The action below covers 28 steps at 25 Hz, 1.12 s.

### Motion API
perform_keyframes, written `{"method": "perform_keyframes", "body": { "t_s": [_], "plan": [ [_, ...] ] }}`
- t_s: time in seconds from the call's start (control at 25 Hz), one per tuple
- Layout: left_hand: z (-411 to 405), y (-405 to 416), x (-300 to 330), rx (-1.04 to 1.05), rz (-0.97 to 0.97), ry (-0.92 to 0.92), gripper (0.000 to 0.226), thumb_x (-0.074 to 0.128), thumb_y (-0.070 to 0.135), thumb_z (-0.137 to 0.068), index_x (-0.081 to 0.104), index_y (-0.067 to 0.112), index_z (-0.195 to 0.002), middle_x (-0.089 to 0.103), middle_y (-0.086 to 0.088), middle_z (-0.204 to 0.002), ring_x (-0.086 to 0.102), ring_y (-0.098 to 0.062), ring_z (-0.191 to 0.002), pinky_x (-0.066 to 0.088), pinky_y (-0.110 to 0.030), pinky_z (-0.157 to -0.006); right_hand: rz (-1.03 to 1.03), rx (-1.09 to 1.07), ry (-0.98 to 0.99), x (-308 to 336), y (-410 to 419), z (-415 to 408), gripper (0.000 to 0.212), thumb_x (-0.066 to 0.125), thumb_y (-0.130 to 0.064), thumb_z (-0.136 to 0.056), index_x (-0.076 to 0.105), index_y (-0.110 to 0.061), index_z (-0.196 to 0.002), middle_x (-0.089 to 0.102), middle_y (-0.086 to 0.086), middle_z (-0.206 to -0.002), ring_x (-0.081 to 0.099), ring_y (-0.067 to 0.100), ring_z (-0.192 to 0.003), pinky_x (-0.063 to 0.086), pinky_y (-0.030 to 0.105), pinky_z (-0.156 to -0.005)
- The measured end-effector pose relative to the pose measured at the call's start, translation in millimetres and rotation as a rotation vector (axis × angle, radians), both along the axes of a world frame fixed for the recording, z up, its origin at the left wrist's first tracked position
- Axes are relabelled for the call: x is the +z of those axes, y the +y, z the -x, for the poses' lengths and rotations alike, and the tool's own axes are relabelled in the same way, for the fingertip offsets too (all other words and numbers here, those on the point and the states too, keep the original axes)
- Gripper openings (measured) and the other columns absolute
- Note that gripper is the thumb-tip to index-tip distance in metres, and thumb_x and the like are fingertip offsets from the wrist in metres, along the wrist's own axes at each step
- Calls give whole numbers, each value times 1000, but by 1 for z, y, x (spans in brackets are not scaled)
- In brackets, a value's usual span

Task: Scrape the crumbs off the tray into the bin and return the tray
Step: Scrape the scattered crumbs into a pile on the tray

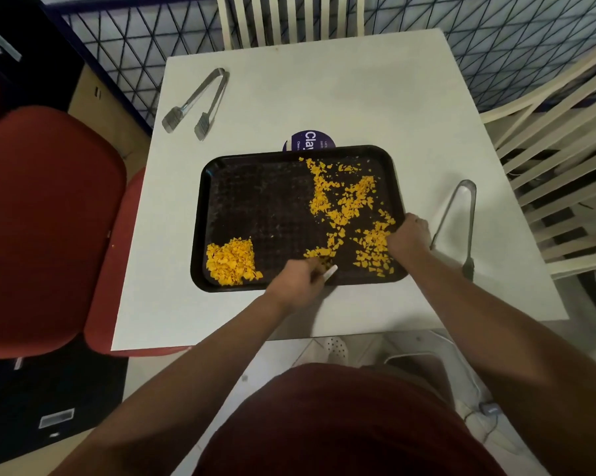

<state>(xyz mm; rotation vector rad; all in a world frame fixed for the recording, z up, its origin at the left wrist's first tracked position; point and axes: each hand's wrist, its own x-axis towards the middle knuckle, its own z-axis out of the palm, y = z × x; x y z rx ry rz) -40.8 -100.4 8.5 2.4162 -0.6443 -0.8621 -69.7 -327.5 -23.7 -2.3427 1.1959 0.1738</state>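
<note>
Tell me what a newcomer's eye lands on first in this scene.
The bright orange crumbs on the black tray at the middle of the white table: a gathered heap in its near left corner, loose scatter across its right half. Next, the left hand holding a white scraper at the near edge, and the right hand gripping the right rim. Metal tongs lie at the far left and right of the tray.
</note>
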Motion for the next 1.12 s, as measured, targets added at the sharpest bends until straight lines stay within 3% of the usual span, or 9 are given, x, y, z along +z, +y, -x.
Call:
{"method": "perform_keyframes", "body": {
  "t_s": [0.16, 0.36, 0.56, 0.72, 0.88, 1.04, 1.12],
  "plan": [
    [8, 0, -3, 51, -9, -49, 16, 53, 15, -88, 62, 7, -99, 67, -18, -94, 63, -35, -85, 51, -37, -73, 32, -22, -18, -7, 0, 5, 33, 46, -4, -89, 49, 2, -121, 54, 23, -120, 49, 38, -113, 39, 43, -97],
    [3, 27, -5, 153, -89, -177, 18, 47, 15, -91, 55, 2, -99, 64, -24, -90, 61, -41, -81, 46, -38, -64, 53, 23, -15, -11, 0, 6, 33, 49, -3, -88, 48, 2, -120, 55, 23, -118, 50, 39, -111, 40, 44, -95],
    [17, -1, 1, 1, 5, -51, 16, 48, 18, -91, 57, 9, -99, 64, -18, -87, 61, -35, -75, 47, -35, -62, 74, 45, 4, -12, -3, 7, 34, 49, -3, -88, 47, 1, -122, 55, 23, -118, 50, 39, -111, 41, 44, -94],
    [10, -4, 6, 148, -62, -8, 11, 55, 13, -85, 64, 8, -89, 62, -14, -83, 60, -30, -76, 45, -31, -64, 67, 35, 4, -13, -3, 5, 31, 48, -5, -90, 49, 0, -120, 57, 22, -115, 53, 38, -108, 43, 43, -90],
    [-11, 16, 14, 268, -138, -103, 12, 59, 14, -82, 66, 5, -87, 58, -9, -79, 56, -25, -72, 40, -27, -61, 59, 29, 4, -13, -4, 6, 30, 49, -5, -90, 50, -2, -120, 58, 21, -114, 54, 37, -107, 44, 42, -89],
    [-2, -1, 13, 131, 28, -52, 15, 54, 16, -89, 64, 7, -96, 63, -13, -88, 61, -28, -76, 48, -33, -64, 61, 40, -2, -13, -3, 6, 30, 48, -5, -89, 50, -2, -119, 59, 21, -114, 54, 38, -107, 43, 42, -89],
    [7, -12, 5, 56, 23, -38, 18, 50, 16, -92, 62, 6, -101, 64, -17, -91, 63, -33, -79, 50, -37, -67, 68, 34, -6, -13, -2, 7, 29, 47, -6, -90, 50, -2, -118, 59, 21, -113, 54, 38, -106, 43, 42, -89]
  ]
}}
